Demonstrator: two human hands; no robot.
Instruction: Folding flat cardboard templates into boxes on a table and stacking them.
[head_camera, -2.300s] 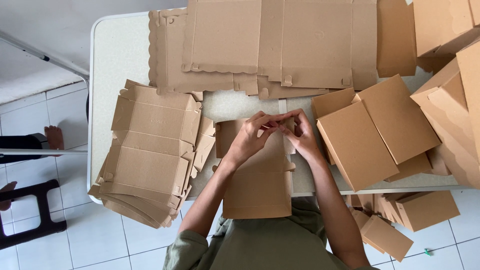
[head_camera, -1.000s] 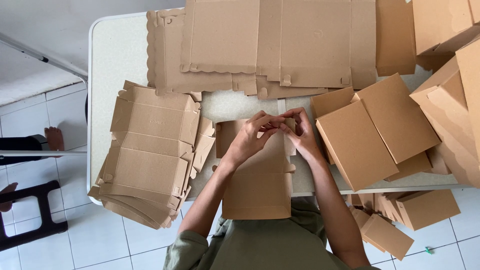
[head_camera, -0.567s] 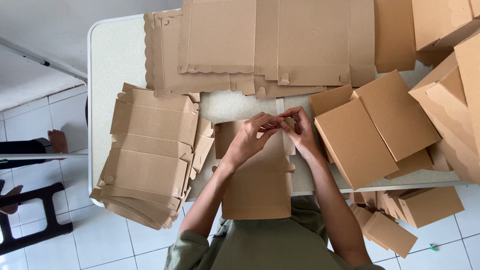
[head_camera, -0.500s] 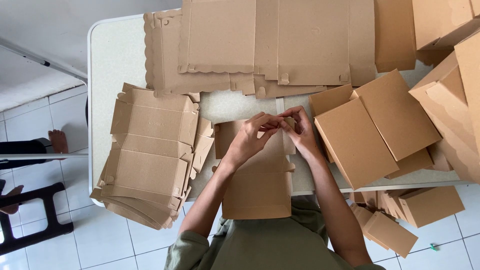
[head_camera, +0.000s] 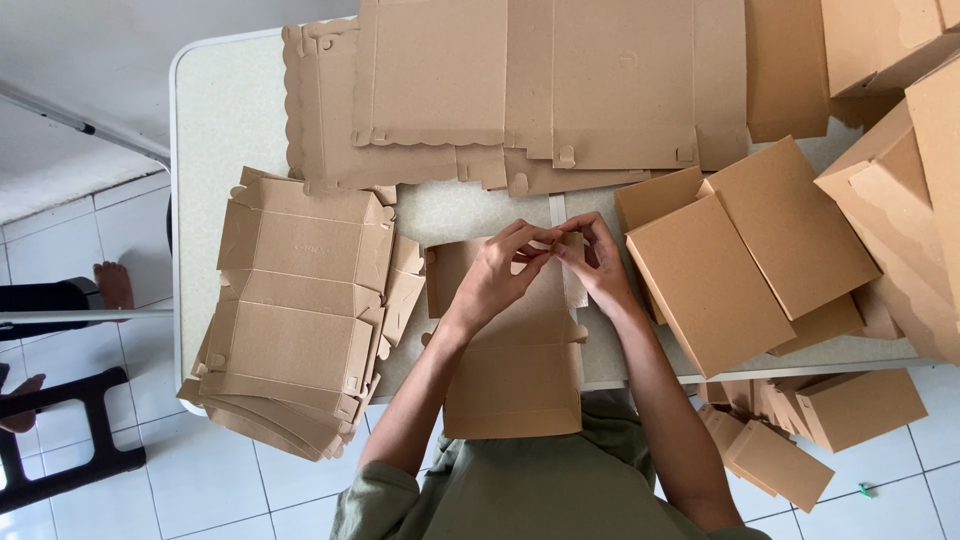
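A flat brown cardboard box blank (head_camera: 513, 375) lies on the pale table (head_camera: 225, 120) in front of me, its near end hanging over the table's front edge. My left hand (head_camera: 497, 276) and my right hand (head_camera: 596, 260) meet at its far end. Both pinch a small flap there, fingertips touching. The flap itself is mostly hidden under my fingers.
A stack of flat box blanks (head_camera: 300, 310) lies at the left, overhanging the table. Larger flat blanks (head_camera: 530, 90) cover the back. Folded boxes (head_camera: 745, 255) pile at the right, more (head_camera: 850, 405) on the tiled floor below. Another person's foot (head_camera: 112, 285) and a dark stool (head_camera: 60, 430) are at far left.
Both hands stay at the blank's far end; the fingers shift slightly around the flap. The blank and the piles have not moved.
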